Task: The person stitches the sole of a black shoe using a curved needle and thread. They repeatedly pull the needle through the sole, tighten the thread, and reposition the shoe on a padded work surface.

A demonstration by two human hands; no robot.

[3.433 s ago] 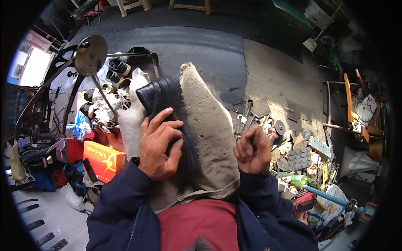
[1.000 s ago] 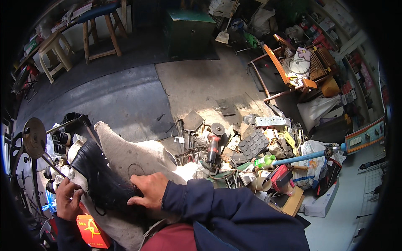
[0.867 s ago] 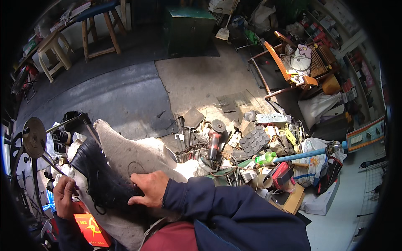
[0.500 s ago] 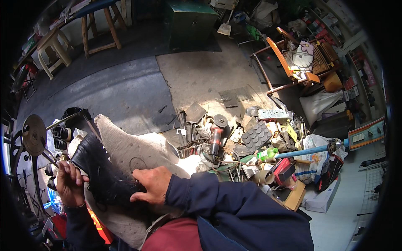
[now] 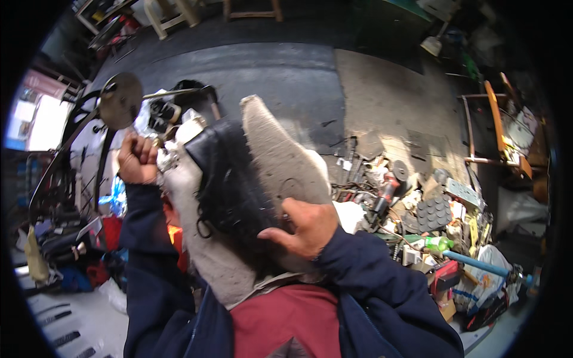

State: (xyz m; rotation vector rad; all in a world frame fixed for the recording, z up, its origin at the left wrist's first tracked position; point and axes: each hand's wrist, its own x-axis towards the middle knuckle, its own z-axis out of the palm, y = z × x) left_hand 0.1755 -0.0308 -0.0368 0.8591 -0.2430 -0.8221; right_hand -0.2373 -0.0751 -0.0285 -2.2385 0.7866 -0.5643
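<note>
A black leather shoe (image 5: pixel 225 173) with dark laces lies over the grey cloth (image 5: pixel 280 149) on my lap. My right hand (image 5: pixel 307 225) grips its near right edge, thumb lying along the leather and fingers curled. Left of the shoe, my left hand (image 5: pixel 138 158) is closed in a fist just below a round metal wheel (image 5: pixel 121 101). The fist appears to be around the wheel's crank handle, which the fingers mostly hide. A metal arm (image 5: pixel 179 92) runs from near the wheel to above the shoe's far end.
At right on the floor lie an angle grinder (image 5: pixel 387 194), a studded black rubber sheet (image 5: pixel 434 213), a green bottle (image 5: pixel 439 243) and a blue pole (image 5: pixel 477 262) among scraps. A wooden chair (image 5: pixel 494 119) stands far right. Bags and tools crowd the left side.
The view has swung left, so the scene sits farther right. My left fist has come closer to the wheel. The right hand keeps its hold on the shoe.
</note>
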